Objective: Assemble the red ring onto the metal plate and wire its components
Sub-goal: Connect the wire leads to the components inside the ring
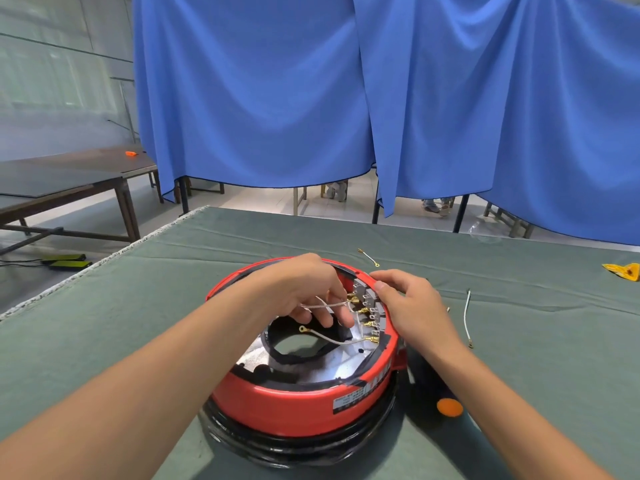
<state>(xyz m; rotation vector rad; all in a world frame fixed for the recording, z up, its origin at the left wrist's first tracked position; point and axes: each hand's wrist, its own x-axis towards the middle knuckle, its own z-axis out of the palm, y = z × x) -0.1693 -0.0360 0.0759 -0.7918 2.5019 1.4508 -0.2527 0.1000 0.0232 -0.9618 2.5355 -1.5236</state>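
The red ring (304,400) sits on the green table cover (173,306) right in front of the person, already seated over the metal plate (332,370), whose bare silver floor shows inside it around a black-rimmed centre hole (301,348); black hoops stacked beneath the ring lift the whole assembly off the cloth. The work is now at the far right of the ring's inner wall, where a row of grey terminal blocks (369,303) carries brass connectors. The left hand (304,289) reaches across the opening from above and pinches a white lead (323,304) between thumb and fingertips just beside the top brass spade, apparently to steer that connector onto its tab; the other fingers curl loosely under and hold nothing that can be seen. The right hand (412,306) lies over the ring's outer rim, thumb pressed against the top of the terminal blocks and fingers bent down the outside, which looks like bracing so the blocks do not shift under the push. Whether it also grips something small cannot be told. One fitted wire (332,337) already runs from the lowest terminal, its ring lug hanging free over the centre hole, so that end seems still unconnected. Spare leads wait within reach on the cloth: a short one (369,257) beyond the ring and a longer white one (467,317) to its right. A dark tool with an orange cap (449,407) lies beside the ring near the right forearm.
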